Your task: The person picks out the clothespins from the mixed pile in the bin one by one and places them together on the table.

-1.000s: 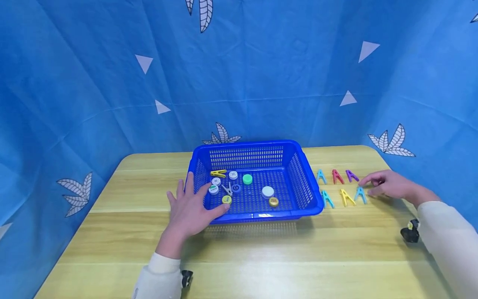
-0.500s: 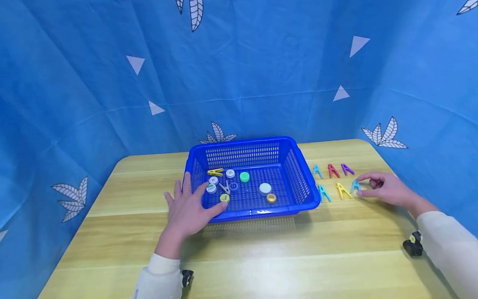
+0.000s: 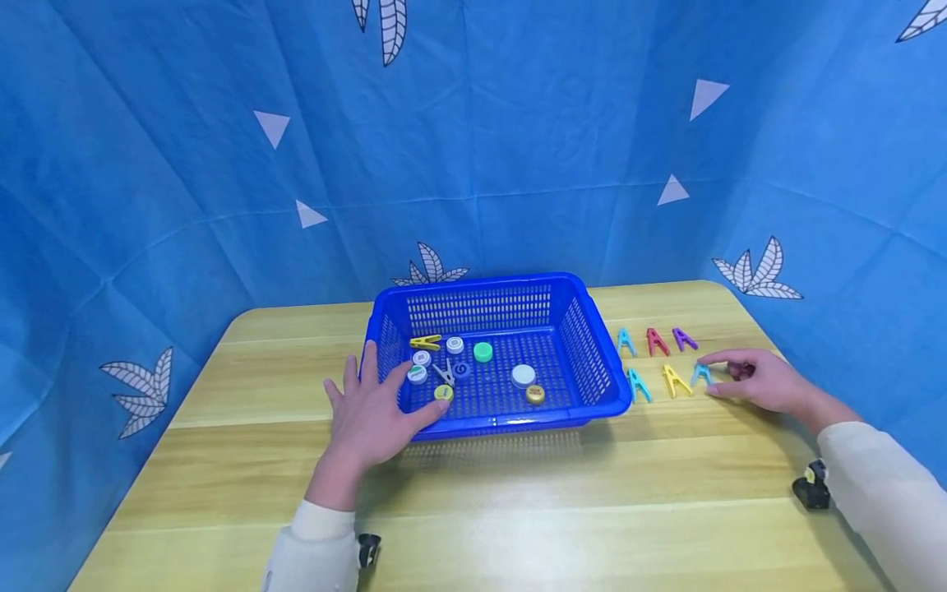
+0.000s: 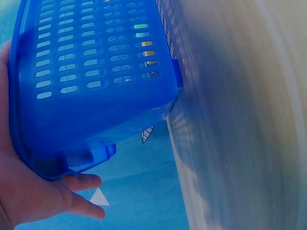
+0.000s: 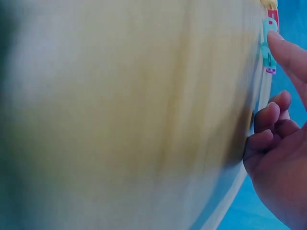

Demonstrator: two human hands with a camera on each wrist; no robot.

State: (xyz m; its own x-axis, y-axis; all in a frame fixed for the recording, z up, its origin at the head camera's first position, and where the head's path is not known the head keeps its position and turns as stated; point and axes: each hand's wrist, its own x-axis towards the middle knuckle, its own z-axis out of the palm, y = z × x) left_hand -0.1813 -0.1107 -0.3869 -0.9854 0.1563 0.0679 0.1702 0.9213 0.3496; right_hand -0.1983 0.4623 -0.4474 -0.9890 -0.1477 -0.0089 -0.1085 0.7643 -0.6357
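Note:
A blue plastic basket (image 3: pixel 488 423) stands on the table, holding several bottle caps, a yellow clothespin (image 3: pixel 425 343) and a grey-white clothespin (image 3: pixel 445 372). Over its near left corner lies my left hand (image 3: pixel 370 419), fingers spread and straight, the thumb across the front rim. In the left wrist view, the palm is against the basket rim (image 4: pixel 15 96). To the right, my right hand (image 3: pixel 765 382) pinches a light blue clothespin (image 3: pixel 701 375) between thumb and index finger, the other fingers curled. The right wrist view shows the thumb at that clothespin (image 5: pixel 268 48).
Beside the basket lie a yellow clothespin (image 3: pixel 676 381), a red clothespin (image 3: pixel 656 342), a purple clothespin (image 3: pixel 684 339) and two more light blue ones, in two rows. The wooden table (image 3: pixel 562 510) ends at a blue patterned curtain (image 3: pixel 518 148).
My right hand has come in to the light blue clothespin and now pinches it; the clothespin has turned slightly. The left hand stays at the basket corner. The head view has shifted a little.

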